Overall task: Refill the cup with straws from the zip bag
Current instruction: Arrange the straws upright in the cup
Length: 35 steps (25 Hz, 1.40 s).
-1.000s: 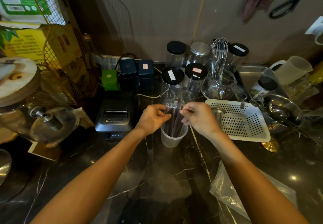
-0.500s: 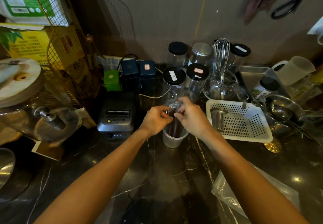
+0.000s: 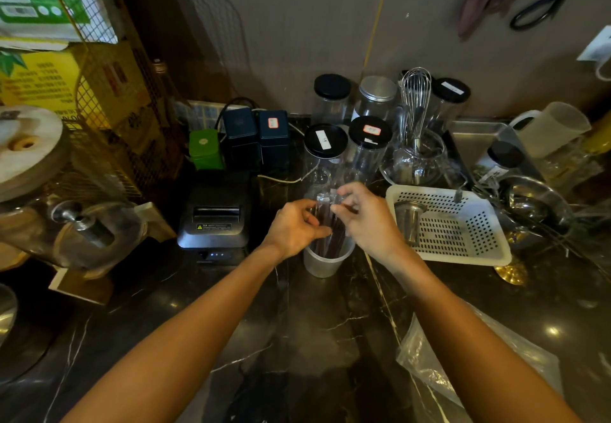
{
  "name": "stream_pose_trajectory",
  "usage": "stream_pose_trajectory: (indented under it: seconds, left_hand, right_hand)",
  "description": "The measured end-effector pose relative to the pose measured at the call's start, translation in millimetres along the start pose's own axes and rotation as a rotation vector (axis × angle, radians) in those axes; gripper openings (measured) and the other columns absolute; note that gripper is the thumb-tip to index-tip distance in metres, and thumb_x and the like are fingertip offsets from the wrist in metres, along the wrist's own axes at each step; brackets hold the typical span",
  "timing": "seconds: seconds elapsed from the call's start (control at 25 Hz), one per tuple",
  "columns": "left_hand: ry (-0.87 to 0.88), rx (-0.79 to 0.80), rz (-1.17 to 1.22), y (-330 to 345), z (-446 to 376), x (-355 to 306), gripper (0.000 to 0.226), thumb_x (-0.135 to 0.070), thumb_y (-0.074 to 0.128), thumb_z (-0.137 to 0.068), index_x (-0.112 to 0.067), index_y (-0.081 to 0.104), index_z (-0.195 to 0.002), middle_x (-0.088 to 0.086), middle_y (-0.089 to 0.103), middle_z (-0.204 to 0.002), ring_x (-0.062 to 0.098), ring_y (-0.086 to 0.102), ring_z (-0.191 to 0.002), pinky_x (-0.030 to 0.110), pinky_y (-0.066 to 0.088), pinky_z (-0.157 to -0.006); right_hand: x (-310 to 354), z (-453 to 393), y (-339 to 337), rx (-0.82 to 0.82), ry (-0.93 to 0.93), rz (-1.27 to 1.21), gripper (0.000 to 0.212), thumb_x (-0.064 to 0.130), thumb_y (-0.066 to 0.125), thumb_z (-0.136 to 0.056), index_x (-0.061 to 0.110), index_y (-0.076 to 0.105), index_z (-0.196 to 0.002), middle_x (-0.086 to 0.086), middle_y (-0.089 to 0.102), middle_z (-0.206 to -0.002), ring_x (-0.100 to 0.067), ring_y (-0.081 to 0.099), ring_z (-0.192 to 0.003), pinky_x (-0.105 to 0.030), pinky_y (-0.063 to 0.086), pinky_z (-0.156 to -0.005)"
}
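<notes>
A frosted plastic cup (image 3: pixel 322 262) stands on the dark marble counter, with a bundle of dark wrapped straws (image 3: pixel 327 227) upright in it. My left hand (image 3: pixel 294 229) pinches the straws from the left, just above the rim. My right hand (image 3: pixel 368 221) grips their clear wrapper tops from the right. The clear zip bag (image 3: pixel 426 361) lies flat at the lower right, partly hidden by my right forearm.
A black receipt printer (image 3: pixel 215 212) sits left of the cup, and a white perforated basket (image 3: pixel 453 224) with a metal strainer sits right of it. Lidded clear jars (image 3: pixel 325 148) and a whisk (image 3: pixel 415 98) crowd the back. A glass cake dome (image 3: pixel 76 231) is at far left.
My two hands have drawn closer together around the straw tops, and my right hand has shifted left and up over the cup. The cup has stayed in place.
</notes>
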<state>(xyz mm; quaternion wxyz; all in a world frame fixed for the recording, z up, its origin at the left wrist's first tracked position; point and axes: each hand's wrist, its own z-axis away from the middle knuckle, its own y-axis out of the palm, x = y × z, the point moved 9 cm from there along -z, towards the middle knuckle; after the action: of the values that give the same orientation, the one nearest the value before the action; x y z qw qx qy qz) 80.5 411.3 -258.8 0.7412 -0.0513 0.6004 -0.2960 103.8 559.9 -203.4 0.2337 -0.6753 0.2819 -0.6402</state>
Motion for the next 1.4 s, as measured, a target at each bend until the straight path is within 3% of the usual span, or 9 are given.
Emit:
stream_pose_trajectory:
  seconds: [0.2, 0.32, 0.44, 0.6, 0.76, 1.0, 1.16, 1.32, 1.4]
  left_hand:
    - [0.025, -0.022, 0.006, -1, -1, -2, 0.062, -0.021, 0.083, -0.085, -0.015, 0.057, -0.140, -0.002, 0.071, -0.082, 0.006, 0.070, -0.078, 0.017, 0.054, -0.075]
    - [0.063, -0.077, -0.067, -1, -4, -2, 0.034, -0.028, 0.079, -0.088, -0.018, 0.070, -0.119, -0.001, 0.073, -0.077, 0.010, 0.073, -0.074, 0.027, 0.062, -0.074]
    - [0.098, -0.102, -0.106, -2, -5, -2, 0.011, -0.028, 0.075, -0.092, -0.019, 0.074, -0.098, 0.002, 0.071, -0.074, 0.014, 0.070, -0.070, 0.037, 0.064, -0.075]
    - [0.175, -0.074, -0.163, -9, -9, -10, 0.015, -0.025, 0.070, -0.096, -0.011, 0.075, -0.094, 0.007, 0.072, -0.085, 0.017, 0.072, -0.083, 0.038, 0.062, -0.083]
    - [0.178, 0.040, -0.242, -9, -16, -12, 0.014, -0.019, 0.062, -0.100, -0.012, 0.073, -0.104, 0.008, 0.075, -0.097, 0.017, 0.073, -0.092, 0.042, 0.062, -0.088]
    - [0.206, 0.047, -0.229, -3, -15, -8, 0.033, -0.015, 0.066, -0.098, -0.019, 0.066, -0.131, 0.006, 0.072, -0.100, 0.016, 0.071, -0.096, 0.035, 0.060, -0.091]
    - [0.167, 0.014, -0.179, -9, -16, 4, 0.035, -0.018, 0.076, -0.091, -0.017, 0.069, -0.126, 0.008, 0.070, -0.094, 0.018, 0.070, -0.090, 0.035, 0.062, -0.086]
    - [0.189, -0.029, -0.127, -10, -15, -7, 0.030, -0.029, 0.079, -0.088, -0.019, 0.071, -0.115, -0.004, 0.068, -0.093, 0.005, 0.067, -0.083, 0.016, 0.056, -0.069]
    - [0.189, -0.029, -0.103, -7, -17, -11, 0.027, -0.031, 0.078, -0.089, -0.020, 0.072, -0.112, -0.006, 0.072, -0.097, 0.004, 0.070, -0.087, 0.019, 0.060, -0.073]
  right_hand:
    - [-24, 8, -19, -0.136, 0.115, 0.042, 0.033, 0.021, 0.072, -0.098, 0.012, 0.061, -0.128, 0.011, 0.060, -0.089, -0.008, 0.062, -0.082, -0.026, 0.052, -0.076]
    - [-48, 12, -11, -0.093, 0.269, 0.071, 0.042, 0.031, 0.077, -0.093, 0.013, 0.060, -0.126, 0.004, 0.062, -0.101, -0.014, 0.063, -0.092, -0.028, 0.050, -0.077]
    - [-54, 10, 5, -0.014, 0.262, 0.003, 0.013, 0.030, 0.073, -0.096, 0.020, 0.070, -0.104, 0.005, 0.068, -0.101, -0.013, 0.065, -0.097, -0.023, 0.048, -0.077]
    - [-44, 2, 2, 0.021, 0.133, -0.043, 0.015, 0.026, 0.067, -0.101, 0.023, 0.071, -0.087, 0.008, 0.071, -0.087, -0.007, 0.068, -0.088, -0.027, 0.051, -0.081]
    - [-44, -5, 3, 0.164, 0.124, 0.008, 0.033, 0.025, 0.063, -0.103, 0.017, 0.064, -0.071, 0.006, 0.055, -0.061, -0.006, 0.054, -0.057, -0.029, 0.043, -0.060]
    - [-43, -2, 9, 0.206, 0.139, 0.027, 0.016, 0.019, 0.061, -0.104, 0.025, 0.076, -0.104, 0.007, 0.075, -0.102, -0.006, 0.066, -0.096, -0.028, 0.050, -0.085]
    - [-49, 7, 10, 0.251, 0.222, -0.154, 0.017, 0.018, 0.069, -0.099, 0.035, 0.072, -0.099, 0.016, 0.072, -0.099, 0.007, 0.066, -0.094, -0.021, 0.054, -0.089]
    - [-54, 2, 15, 0.148, 0.209, -0.199, 0.012, 0.037, 0.077, -0.091, 0.033, 0.076, -0.103, 0.010, 0.076, -0.107, -0.009, 0.070, -0.110, -0.041, 0.057, -0.100]
    - [-48, -6, 13, 0.094, 0.172, -0.134, 0.003, 0.032, 0.074, -0.094, 0.029, 0.075, -0.094, 0.008, 0.076, -0.103, -0.011, 0.068, -0.109, -0.038, 0.054, -0.097]
